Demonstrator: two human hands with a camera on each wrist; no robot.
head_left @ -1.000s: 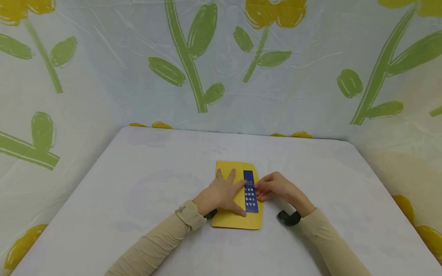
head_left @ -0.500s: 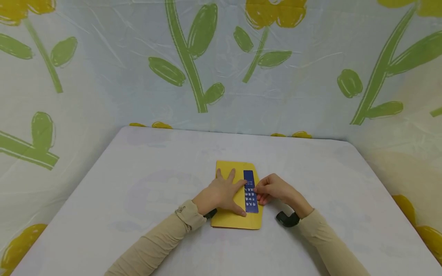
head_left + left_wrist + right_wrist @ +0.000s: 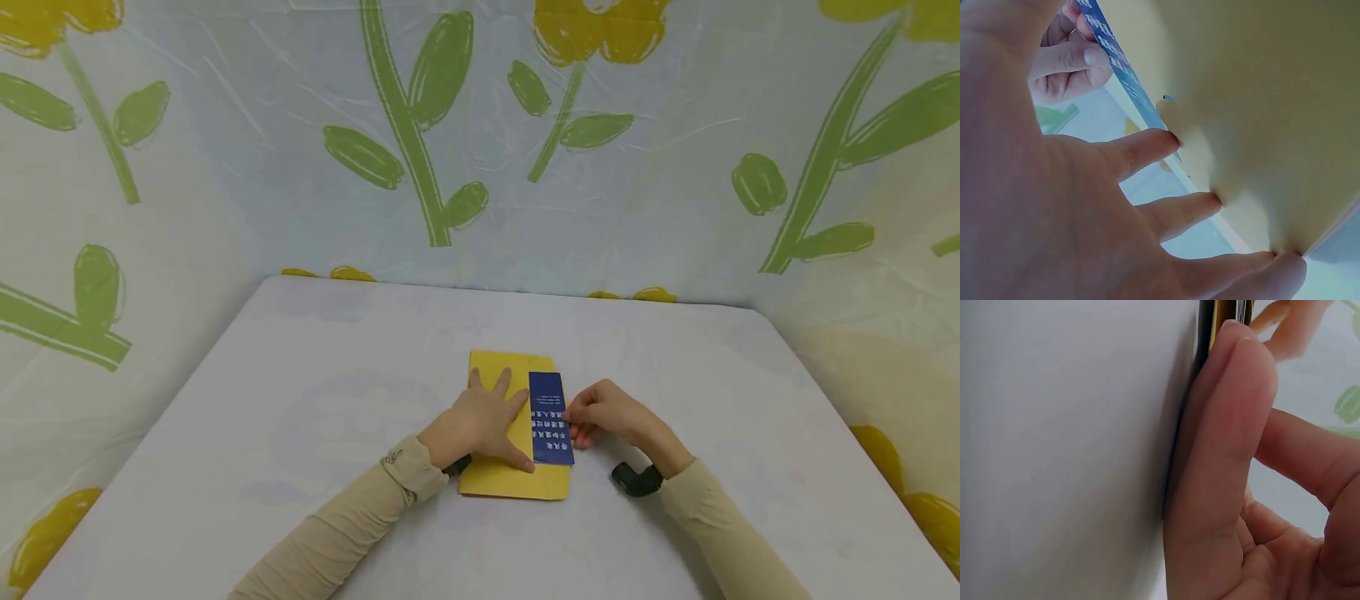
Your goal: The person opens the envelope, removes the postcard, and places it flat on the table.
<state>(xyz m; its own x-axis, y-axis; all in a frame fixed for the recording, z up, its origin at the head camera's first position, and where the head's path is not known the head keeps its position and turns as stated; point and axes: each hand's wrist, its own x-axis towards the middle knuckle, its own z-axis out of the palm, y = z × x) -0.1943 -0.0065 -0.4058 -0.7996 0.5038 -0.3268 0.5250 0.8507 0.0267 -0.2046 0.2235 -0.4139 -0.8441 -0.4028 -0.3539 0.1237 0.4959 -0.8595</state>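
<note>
A yellow envelope [image 3: 510, 483] lies flat on the table. Out of its right side sticks a blue card [image 3: 551, 446] printed with white characters, its far part hidden inside. Splayed fingers of my left hand [image 3: 483, 421] press on the envelope's face. At the card's right edge, my right hand [image 3: 611, 414] pinches it between thumb and fingers. The left wrist view shows the same card [image 3: 1116, 59] as a narrow strip beside the envelope [image 3: 1260, 69]. In the right wrist view the curled fingers of my right hand [image 3: 1222, 437] hide most of the card.
A white tablecloth [image 3: 337, 500] with faint patterns covers the table. Behind it rises a cloth backdrop [image 3: 637, 208] with green stems and yellow flowers, which also runs down both sides. Each wrist wears a black band [image 3: 636, 479].
My right hand has moved a little to the right and drawn the blue card farther out, past the envelope's right edge. The left hand stays in place.
</note>
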